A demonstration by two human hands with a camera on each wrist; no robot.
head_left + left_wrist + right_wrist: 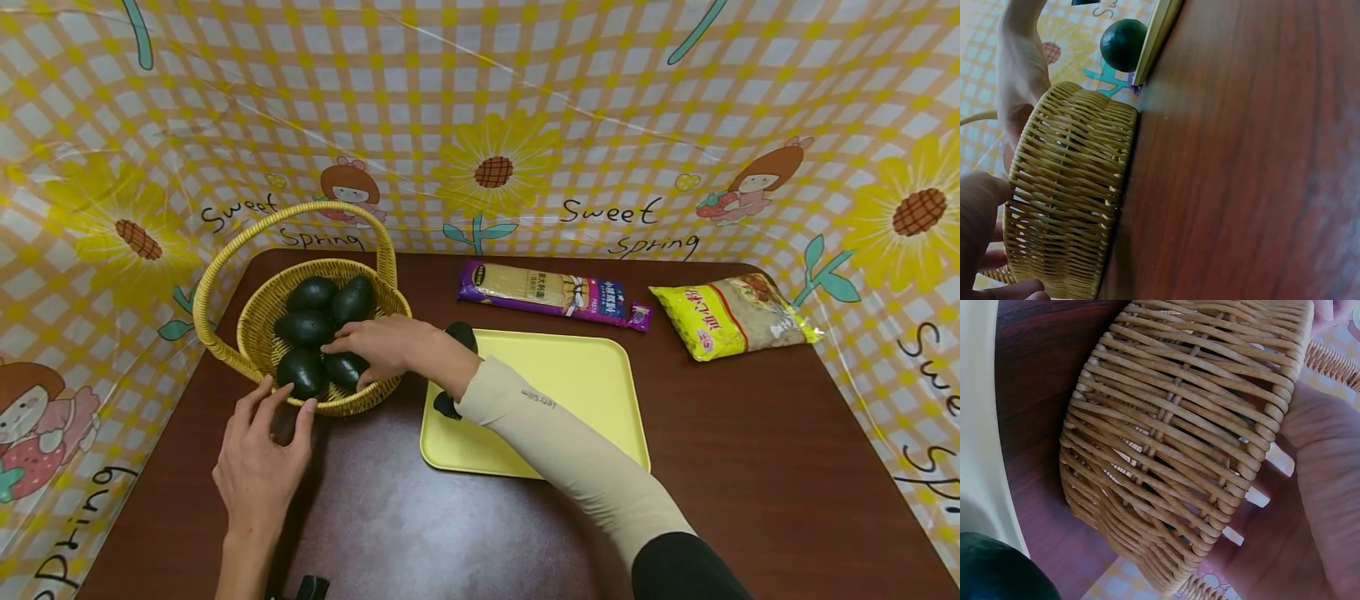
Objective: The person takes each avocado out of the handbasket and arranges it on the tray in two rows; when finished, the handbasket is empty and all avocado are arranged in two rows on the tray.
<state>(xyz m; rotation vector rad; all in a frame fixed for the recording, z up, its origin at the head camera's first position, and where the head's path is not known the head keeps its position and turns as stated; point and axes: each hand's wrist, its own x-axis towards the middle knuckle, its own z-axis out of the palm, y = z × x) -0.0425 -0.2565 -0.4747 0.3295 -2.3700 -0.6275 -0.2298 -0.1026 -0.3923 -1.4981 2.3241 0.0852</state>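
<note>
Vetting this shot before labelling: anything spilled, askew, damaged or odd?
Nothing stands out. The yellow wicker basket stands upright, dark green oval fruits inside; no spill or damage visible. The purple plastic pasta packet lies slightly angled, which seems ordinary. The cream fabric sleeve hides part of the pale yellow rectangular tray.

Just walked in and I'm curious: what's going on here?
A person's right hand is in a wicker basket of dark green avocados, over one near its front; whether it grips is unclear. The left hand touches the near rim. More green fruit shows on the yellow tray, partly hidden by the right arm. A pasta packet and yellow bag lie beyond.
</note>
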